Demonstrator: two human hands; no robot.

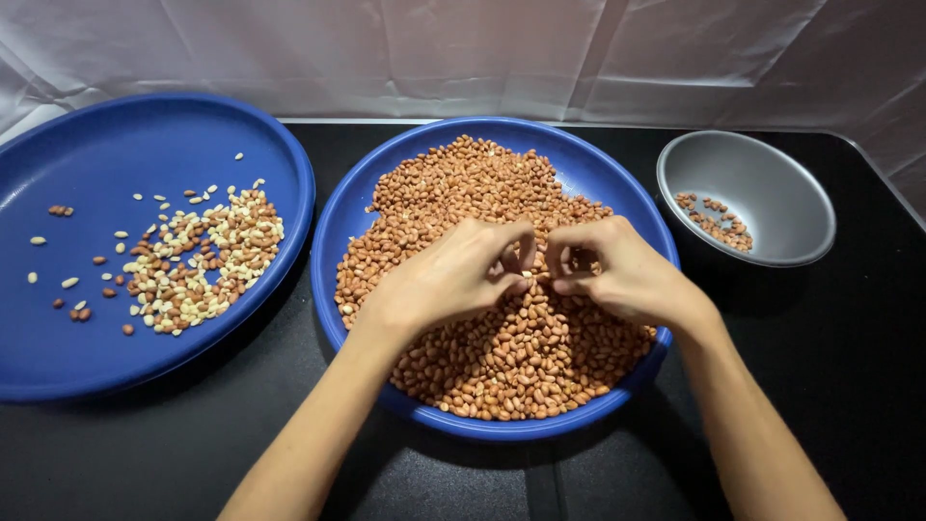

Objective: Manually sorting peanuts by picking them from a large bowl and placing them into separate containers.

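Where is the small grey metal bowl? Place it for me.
The small grey metal bowl sits at the right of the head view, on the black table, just right of the peanut-filled middle blue plate.

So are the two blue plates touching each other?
Apart: the head view shows a strip of black table between the left blue plate and the middle blue plate.

Left blue plate (58, 367) cut by frame edge; hands hide peanuts beneath; forearms cut off below.
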